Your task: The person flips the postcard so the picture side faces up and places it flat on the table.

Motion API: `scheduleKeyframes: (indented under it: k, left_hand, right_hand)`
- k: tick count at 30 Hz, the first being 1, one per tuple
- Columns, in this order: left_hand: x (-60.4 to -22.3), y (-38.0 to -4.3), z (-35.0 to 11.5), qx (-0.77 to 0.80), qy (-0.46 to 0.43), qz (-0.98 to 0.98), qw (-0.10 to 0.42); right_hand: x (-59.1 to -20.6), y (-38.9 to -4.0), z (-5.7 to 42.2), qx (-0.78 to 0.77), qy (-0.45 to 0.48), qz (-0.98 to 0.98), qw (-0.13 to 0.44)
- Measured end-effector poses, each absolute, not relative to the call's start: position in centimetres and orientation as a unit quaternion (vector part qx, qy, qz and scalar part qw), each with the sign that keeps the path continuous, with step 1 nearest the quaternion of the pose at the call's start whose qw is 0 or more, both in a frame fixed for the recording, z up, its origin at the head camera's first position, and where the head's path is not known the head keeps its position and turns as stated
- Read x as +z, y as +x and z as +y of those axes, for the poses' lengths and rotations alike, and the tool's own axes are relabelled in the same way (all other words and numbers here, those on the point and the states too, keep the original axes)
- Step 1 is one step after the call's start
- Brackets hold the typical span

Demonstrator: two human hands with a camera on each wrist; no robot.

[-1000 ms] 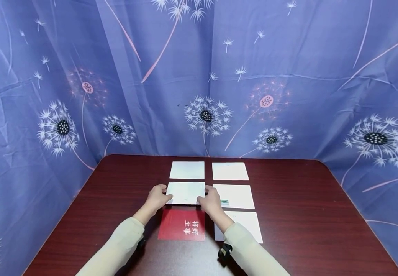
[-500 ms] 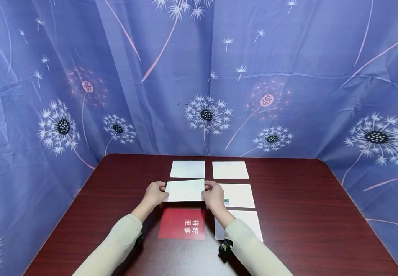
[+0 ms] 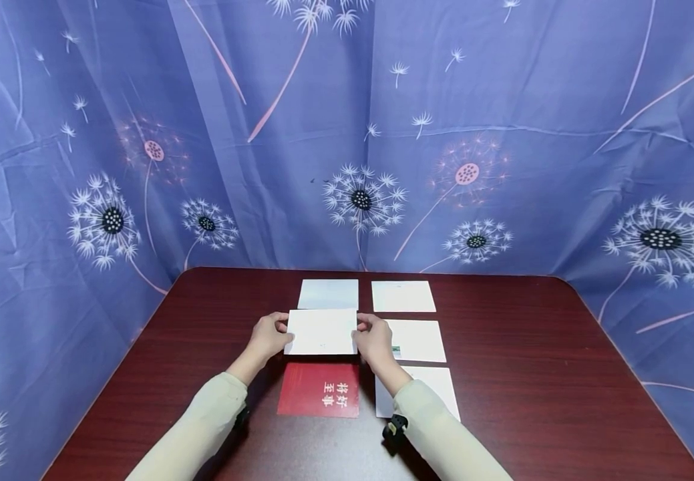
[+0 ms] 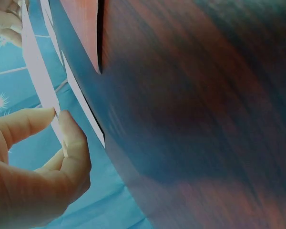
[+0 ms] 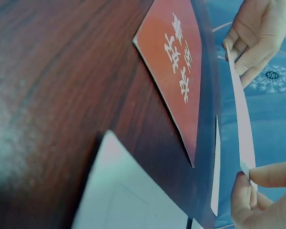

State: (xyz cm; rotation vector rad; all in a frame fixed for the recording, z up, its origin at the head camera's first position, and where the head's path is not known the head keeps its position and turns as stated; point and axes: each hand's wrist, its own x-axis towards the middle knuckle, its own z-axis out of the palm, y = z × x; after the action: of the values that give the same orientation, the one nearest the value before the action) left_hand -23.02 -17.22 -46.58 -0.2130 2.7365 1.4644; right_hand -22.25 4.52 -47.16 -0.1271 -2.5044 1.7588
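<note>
A white card [image 3: 321, 332] is held level between both hands, raised off the table as the wrist views show. My left hand [image 3: 268, 336] pinches its left edge between thumb and fingers; in the left wrist view the thumb [image 4: 28, 125] lies against one face. At the opposite edge my right hand [image 3: 373, 339] pinches it the same way, fingertips at the corner in the right wrist view. Just below the held card lies a red card [image 3: 318, 391] with white characters. Behind it is another white card [image 3: 328, 294], its near edge overlapped by the held one.
To the right, a column of white cards lies flat: a far one [image 3: 403, 296], a middle one [image 3: 417, 341] with a small green picture, and a near one [image 3: 431, 387] partly under the right forearm. The dark red wooden table [image 3: 521, 387] meets a blue dandelion-print curtain [image 3: 286, 200].
Both hands have lifted the white card from its place between the far white card and the red card. It tilted briefly and is now level and nearer the camera.
</note>
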Motion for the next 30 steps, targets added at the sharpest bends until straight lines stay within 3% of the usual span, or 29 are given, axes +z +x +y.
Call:
scheduleKeyframes:
  k: [9,30]
  left_hand:
    - [-46.42,-22.81,-17.27,0.513,-0.077,0.855,-0.015]
    - [-45.90,-23.01,-17.38,0.576,-0.094,0.809,-0.070]
  right_hand:
    - [-47.45,-22.72,4.48,0.574,-0.036,-0.812,0.094]
    - [-46.93,-22.95,4.20,0.647,-0.066,-0.752,0.105]
